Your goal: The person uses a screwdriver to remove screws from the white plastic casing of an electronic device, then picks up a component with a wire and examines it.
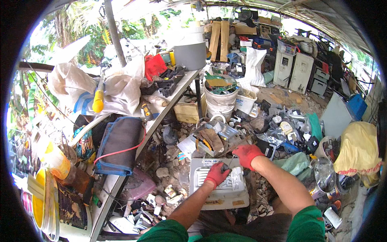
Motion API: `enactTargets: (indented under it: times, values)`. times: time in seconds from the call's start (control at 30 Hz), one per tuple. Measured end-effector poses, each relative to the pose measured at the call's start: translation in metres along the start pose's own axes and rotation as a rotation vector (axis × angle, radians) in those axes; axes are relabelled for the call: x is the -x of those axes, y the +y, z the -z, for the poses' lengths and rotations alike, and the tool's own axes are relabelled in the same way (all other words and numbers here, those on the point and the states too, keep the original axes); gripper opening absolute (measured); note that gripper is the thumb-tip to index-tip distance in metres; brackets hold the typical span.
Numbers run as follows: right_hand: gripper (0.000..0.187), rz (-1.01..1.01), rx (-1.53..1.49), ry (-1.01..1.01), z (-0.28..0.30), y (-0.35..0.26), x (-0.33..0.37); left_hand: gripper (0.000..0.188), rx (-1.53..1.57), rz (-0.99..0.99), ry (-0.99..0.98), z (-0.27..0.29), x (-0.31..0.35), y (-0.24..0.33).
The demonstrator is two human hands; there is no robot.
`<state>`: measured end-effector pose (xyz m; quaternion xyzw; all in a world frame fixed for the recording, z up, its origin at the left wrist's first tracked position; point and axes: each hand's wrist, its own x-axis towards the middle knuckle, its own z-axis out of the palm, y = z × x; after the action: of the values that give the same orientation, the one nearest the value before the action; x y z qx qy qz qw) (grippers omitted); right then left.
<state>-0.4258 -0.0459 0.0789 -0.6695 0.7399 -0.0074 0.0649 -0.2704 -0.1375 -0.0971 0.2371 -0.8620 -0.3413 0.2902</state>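
Observation:
My left hand [217, 174], in a red glove, rests curled over a white slotted plastic casing [236, 180]. The casing sits on a pale grey plastic bin [196, 163] with labels on its rim, close in front of me. My right hand [248, 156], also gloved in red, is closed above the bin's far right corner. A thin dark line, perhaps a tool shaft or wire, shows between the two hands; its kind is too small to tell. Whatever my left fingers pinch is hidden. Beyond the bin, a tray [207, 151] holds orange-handled tools [207, 144].
A long bench [151, 131] on the left carries a folded dark mat [119, 141], sacks and a grey tub [189, 55]. White buckets [221, 103] with circuit boards stand ahead. Scrap electronics [286, 131] lie heaped at right, near a yellow sack [356, 147]. Rubble covers the ground.

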Motion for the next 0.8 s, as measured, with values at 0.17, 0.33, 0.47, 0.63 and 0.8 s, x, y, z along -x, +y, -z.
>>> enactTargets:
  times: [0.17, 0.33, 0.47, 0.63, 0.8]
  values:
    - [0.038, 0.095, 0.145, 0.069, -0.002, 0.008, -0.011, 0.033, 0.042, 0.072, -0.15, 0.003, -0.001, -0.003]
    - [0.048, -0.131, -0.388, 0.376, -0.026, -0.005, -0.017, 0.047, -0.084, 0.186, -0.118, -0.004, -0.005, -0.001]
    - [0.05, -0.096, -0.358, 0.175, -0.02, -0.026, -0.007, 0.042, 0.011, 0.21, -0.091, -0.007, 0.004, -0.017]
    - [0.039, 0.05, -0.229, -0.006, -0.022, -0.017, -0.013, 0.024, 0.11, 0.19, -0.076, -0.002, -0.003, 0.0]
    - [0.035, 0.28, 0.028, -0.069, -0.007, -0.002, -0.024, 0.027, 0.091, 0.067, -0.123, 0.006, -0.006, 0.004]
